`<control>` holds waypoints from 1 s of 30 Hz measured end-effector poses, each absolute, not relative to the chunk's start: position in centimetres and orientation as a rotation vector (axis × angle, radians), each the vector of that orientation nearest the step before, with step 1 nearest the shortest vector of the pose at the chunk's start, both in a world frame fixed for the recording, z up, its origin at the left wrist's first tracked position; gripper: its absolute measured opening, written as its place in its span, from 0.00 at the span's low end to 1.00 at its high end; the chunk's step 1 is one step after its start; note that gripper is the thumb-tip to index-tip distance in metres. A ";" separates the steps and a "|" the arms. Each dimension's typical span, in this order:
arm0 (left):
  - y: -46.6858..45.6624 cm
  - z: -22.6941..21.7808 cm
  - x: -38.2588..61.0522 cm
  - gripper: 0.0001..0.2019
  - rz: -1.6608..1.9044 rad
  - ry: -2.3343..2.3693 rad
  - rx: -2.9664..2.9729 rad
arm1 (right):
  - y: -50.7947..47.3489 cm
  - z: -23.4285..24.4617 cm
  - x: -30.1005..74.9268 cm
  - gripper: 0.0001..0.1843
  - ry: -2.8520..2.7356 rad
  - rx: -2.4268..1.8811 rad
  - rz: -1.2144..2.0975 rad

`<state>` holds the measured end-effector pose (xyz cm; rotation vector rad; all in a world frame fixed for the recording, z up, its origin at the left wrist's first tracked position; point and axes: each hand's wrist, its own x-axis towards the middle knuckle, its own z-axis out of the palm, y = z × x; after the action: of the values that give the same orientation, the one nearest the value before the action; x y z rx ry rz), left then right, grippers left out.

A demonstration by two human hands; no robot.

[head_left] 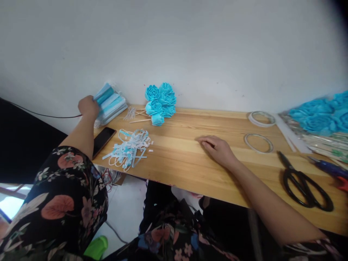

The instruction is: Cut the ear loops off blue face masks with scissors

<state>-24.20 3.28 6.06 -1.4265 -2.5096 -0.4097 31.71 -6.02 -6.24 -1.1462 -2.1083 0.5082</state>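
At the far left, my left hand point(88, 106) is closed at the edge of a pile of blue and white face masks point(111, 108); its fingertips are partly hidden, and a darker blue mask point(104, 95) sticks out of its grip. My right hand point(216, 149) rests on the wooden table point(176, 156), fingers loosely stretched with nothing visible in them. Between the hands lies a tangle of cut ear loops and mask strips point(130, 146). Behind it, blue flowers point(161, 101) on thin wooden sticks point(140, 120) lie against the wall.
A phone point(104, 140) lies at the left edge. On the right are two tape rolls point(261, 119), black-handled scissors point(301, 183), a blue glue gun point(328, 167) and more blue flowers point(320, 112) on clear wrapping. Small clear sticks point(130, 113) lie near the masks.
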 end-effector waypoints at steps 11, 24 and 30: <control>1.4 4.3 -22.7 0.20 -0.400 -2.418 -1.578 | -6.1 -6.1 31.7 0.15 -2.149 -1.173 0.445; 2.6 5.2 -24.6 0.17 -0.176 -2.409 -1.660 | -6.1 -6.0 31.7 0.15 -2.123 -1.180 0.505; 1.5 5.3 -23.2 0.09 -0.464 -2.489 -1.496 | -6.1 -6.0 31.7 0.15 -2.092 -1.187 0.536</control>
<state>-23.19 1.52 5.30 -1.4955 -2.4891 -0.4639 31.74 -6.06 -6.05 -1.1867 -2.0923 0.5356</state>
